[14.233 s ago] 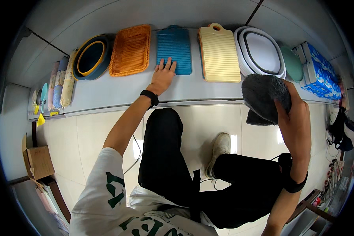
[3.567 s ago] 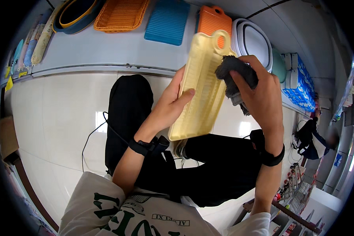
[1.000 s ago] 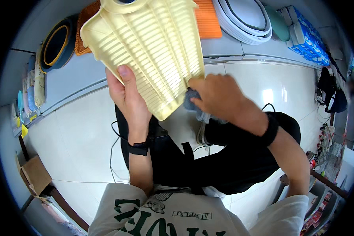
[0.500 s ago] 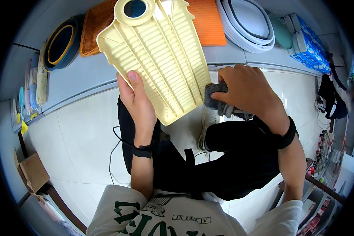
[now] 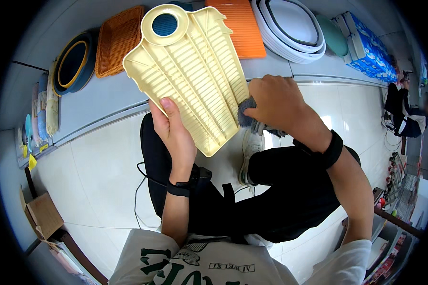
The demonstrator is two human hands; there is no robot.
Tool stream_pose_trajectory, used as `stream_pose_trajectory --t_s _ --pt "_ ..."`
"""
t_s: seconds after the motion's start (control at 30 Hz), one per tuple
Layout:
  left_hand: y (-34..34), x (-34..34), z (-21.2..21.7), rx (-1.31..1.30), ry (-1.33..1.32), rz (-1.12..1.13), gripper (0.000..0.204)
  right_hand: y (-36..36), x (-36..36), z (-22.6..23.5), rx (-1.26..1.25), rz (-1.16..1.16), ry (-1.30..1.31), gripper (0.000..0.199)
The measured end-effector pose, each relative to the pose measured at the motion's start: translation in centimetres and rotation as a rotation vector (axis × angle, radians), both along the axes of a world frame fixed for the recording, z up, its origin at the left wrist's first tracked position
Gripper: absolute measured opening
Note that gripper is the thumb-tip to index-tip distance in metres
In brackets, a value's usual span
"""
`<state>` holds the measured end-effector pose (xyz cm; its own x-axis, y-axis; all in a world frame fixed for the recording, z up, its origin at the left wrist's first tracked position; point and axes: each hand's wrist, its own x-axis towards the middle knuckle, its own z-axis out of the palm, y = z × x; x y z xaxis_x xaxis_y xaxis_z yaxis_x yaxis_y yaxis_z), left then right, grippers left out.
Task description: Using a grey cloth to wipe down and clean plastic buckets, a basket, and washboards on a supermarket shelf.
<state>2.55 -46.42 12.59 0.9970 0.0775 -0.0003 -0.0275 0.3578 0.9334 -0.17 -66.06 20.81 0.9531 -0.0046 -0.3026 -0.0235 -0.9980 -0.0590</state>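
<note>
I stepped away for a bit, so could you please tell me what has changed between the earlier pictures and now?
The pale yellow ribbed board left the ledge; the left hand now holds it up, underside showing. The right hand brought the dark cloth to its lower edge. The orange basket stayed put.

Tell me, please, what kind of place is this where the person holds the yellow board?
Probably a shop or storeroom for household goods. A long grey ledge carries plastic wares laid side by side: an orange mat, a woven orange tray and stacked white basins. The floor is of pale tiles.
</note>
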Motion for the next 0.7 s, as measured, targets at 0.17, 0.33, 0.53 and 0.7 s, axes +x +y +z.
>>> stream_pose_trajectory --t_s 0.17,0.33,0.53,0.7 --pt "0.3 -0.2 -0.3 0.036 -0.021 -0.079 0.047 -0.1 0.5 1.6 0.037 -0.027 -0.161 0.034" --pt "-0.4 -1.2 -0.7 0.027 0.008 -0.192 0.045 -1.6 1.7 2.1 -0.025 0.008 -0.575 0.032" --pt "-0.5 -1.8 -0.9 0.109 0.029 -0.258 0.043 -1.7 2.7 1.9 -0.088 -0.062 -0.620 0.037" --pt "-0.2 -1.3 -1.8 0.051 0.047 -0.201 0.045 0.7 1.9 1.1 -0.104 -0.059 -0.451 0.033"
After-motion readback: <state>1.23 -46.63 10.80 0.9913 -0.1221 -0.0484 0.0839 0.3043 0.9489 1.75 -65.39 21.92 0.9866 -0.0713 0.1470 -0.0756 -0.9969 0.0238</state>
